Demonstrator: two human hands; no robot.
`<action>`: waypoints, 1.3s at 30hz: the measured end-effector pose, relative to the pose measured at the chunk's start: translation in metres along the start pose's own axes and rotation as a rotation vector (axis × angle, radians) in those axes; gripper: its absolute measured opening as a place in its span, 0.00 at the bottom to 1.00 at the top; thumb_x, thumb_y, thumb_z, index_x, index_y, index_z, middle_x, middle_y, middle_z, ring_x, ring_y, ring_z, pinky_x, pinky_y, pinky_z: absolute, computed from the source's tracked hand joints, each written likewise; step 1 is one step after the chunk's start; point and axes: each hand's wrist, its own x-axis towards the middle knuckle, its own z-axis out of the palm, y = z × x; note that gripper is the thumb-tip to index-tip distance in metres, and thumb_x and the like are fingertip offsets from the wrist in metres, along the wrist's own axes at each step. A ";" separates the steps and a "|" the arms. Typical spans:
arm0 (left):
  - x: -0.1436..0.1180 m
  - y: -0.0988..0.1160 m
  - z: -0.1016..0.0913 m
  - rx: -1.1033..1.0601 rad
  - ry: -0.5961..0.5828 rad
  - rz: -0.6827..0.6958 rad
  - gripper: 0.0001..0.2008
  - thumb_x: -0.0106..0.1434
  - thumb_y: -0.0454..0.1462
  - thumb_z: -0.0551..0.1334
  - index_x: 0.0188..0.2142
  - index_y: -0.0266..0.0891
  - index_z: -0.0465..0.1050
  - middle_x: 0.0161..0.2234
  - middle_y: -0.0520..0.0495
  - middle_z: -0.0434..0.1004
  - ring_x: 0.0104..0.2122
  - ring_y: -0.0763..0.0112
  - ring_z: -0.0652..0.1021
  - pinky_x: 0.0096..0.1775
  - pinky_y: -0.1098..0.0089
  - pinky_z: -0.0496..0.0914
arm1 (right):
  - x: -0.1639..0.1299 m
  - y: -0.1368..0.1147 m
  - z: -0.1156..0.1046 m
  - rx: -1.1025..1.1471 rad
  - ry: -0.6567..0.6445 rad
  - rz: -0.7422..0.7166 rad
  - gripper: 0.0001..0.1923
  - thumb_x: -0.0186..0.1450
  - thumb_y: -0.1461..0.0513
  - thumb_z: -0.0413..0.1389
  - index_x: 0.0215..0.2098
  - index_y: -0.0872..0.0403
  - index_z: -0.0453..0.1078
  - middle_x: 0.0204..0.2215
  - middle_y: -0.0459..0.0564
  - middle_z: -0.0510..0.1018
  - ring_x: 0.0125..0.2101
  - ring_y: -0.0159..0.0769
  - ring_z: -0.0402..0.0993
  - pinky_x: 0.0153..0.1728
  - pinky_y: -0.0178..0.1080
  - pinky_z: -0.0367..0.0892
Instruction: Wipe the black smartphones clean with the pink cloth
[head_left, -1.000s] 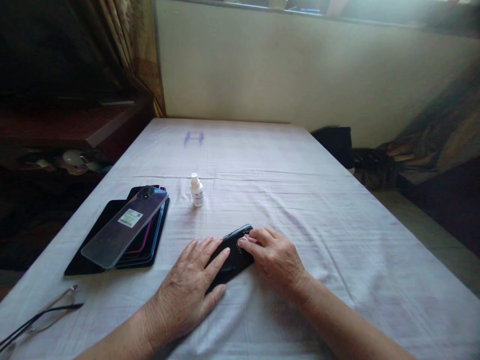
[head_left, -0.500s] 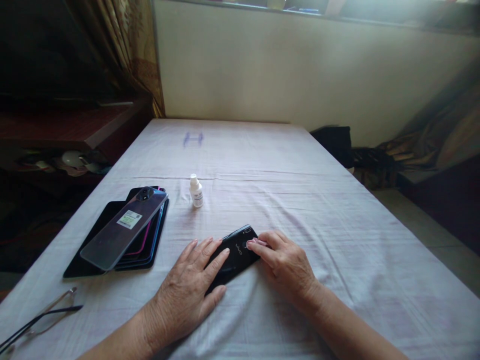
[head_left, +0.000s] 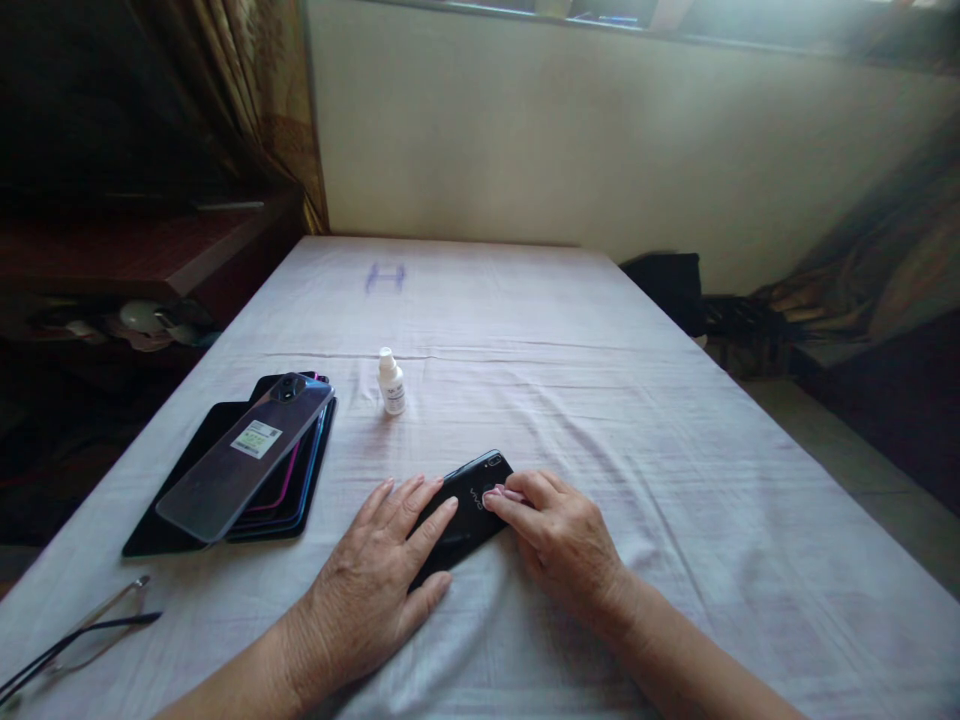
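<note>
Head view: the left hand (head_left: pixel 367 590) lies flat and open, steadying the black glossy phone (head_left: pixel 465 510), while the right hand's (head_left: pixel 562 540) curled fingertips press a small pink cloth (head_left: pixel 510 494) on it.

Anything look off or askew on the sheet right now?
Only small things: the top phone of the stack lies skewed, overhanging the ones beneath, and the glasses sit at the sheet's near left edge. The white bottle stands upright; no spill shows.
</note>
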 end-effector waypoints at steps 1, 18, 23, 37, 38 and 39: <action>0.000 0.000 0.000 -0.004 -0.001 -0.002 0.29 0.66 0.38 0.58 0.66 0.39 0.59 0.64 0.39 0.63 0.63 0.53 0.64 0.61 0.49 0.60 | 0.001 0.000 0.001 0.001 -0.004 -0.004 0.14 0.70 0.69 0.49 0.43 0.54 0.76 0.34 0.51 0.77 0.33 0.35 0.73 0.36 0.34 0.71; -0.001 0.000 0.002 -0.027 -0.008 -0.027 0.29 0.66 0.38 0.58 0.66 0.41 0.59 0.66 0.41 0.62 0.63 0.54 0.64 0.63 0.50 0.58 | 0.014 0.008 0.007 -0.114 -0.050 0.057 0.12 0.68 0.69 0.54 0.43 0.51 0.78 0.36 0.51 0.79 0.35 0.37 0.73 0.36 0.36 0.69; 0.000 0.000 0.000 -0.037 -0.017 -0.024 0.29 0.66 0.38 0.58 0.66 0.41 0.58 0.65 0.41 0.62 0.63 0.54 0.64 0.63 0.50 0.58 | 0.008 0.010 0.000 -0.116 -0.063 0.073 0.14 0.68 0.69 0.52 0.43 0.50 0.77 0.37 0.51 0.79 0.35 0.35 0.73 0.36 0.35 0.70; 0.001 0.000 0.000 -0.021 -0.008 -0.019 0.28 0.66 0.38 0.58 0.66 0.40 0.59 0.65 0.40 0.63 0.64 0.55 0.63 0.63 0.50 0.58 | -0.005 0.001 -0.005 -0.015 -0.073 0.044 0.13 0.69 0.69 0.52 0.43 0.52 0.77 0.36 0.52 0.78 0.35 0.35 0.73 0.36 0.35 0.71; 0.001 0.000 0.000 -0.021 -0.008 -0.020 0.28 0.66 0.38 0.58 0.66 0.40 0.59 0.65 0.40 0.63 0.64 0.55 0.63 0.63 0.50 0.58 | -0.005 0.000 -0.004 -0.008 -0.078 0.050 0.13 0.69 0.69 0.52 0.43 0.52 0.77 0.36 0.52 0.78 0.35 0.35 0.73 0.37 0.35 0.71; 0.001 0.000 0.000 -0.023 -0.009 -0.020 0.28 0.66 0.38 0.58 0.65 0.40 0.59 0.65 0.40 0.63 0.64 0.54 0.64 0.63 0.50 0.59 | -0.005 -0.001 -0.004 -0.004 -0.081 0.055 0.13 0.69 0.69 0.52 0.43 0.52 0.77 0.36 0.52 0.78 0.35 0.35 0.73 0.37 0.34 0.71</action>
